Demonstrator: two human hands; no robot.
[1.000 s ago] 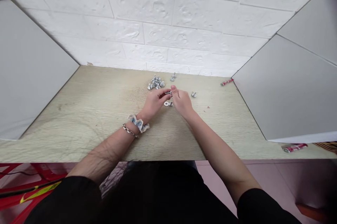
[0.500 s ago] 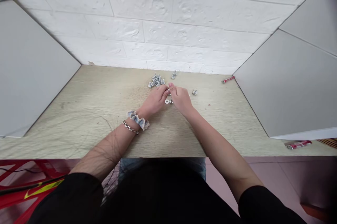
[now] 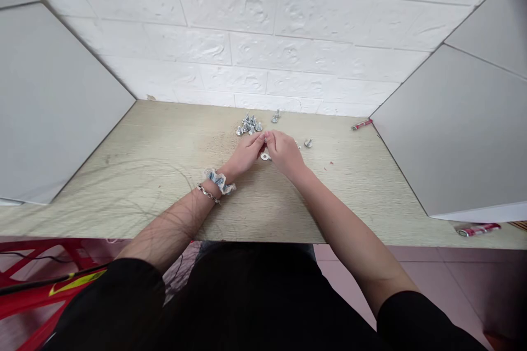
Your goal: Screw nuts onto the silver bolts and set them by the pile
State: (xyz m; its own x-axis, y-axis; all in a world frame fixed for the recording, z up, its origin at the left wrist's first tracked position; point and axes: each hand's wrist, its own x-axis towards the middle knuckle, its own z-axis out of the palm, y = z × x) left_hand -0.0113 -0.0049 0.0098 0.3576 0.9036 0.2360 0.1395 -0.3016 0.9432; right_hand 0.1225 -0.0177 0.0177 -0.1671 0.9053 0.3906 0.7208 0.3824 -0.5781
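Observation:
My left hand (image 3: 246, 153) and my right hand (image 3: 284, 152) meet over the middle of the wooden table (image 3: 144, 175), fingers pinched together around a small metal part that is mostly hidden. A flat washer (image 3: 264, 156) lies on the table just under the two hands. Behind them sits a pile of several silver bolts (image 3: 248, 126). One bolt (image 3: 275, 117) stands apart by the wall and another bolt (image 3: 308, 143) lies to the right of my right hand. My left wrist wears a blue scrunchie and a chain bracelet.
White brick wall at the back, grey panels (image 3: 453, 137) on both sides. A red-and-silver cylinder (image 3: 361, 124) lies at the back right corner, a second red cylinder (image 3: 477, 229) at the front right edge. Red frame (image 3: 37, 274) below the table, left.
Both hands stayed joined and drifted slightly toward the bolt pile. The metal piece seen between the fingers a second ago is now covered. The camera shifted a little.

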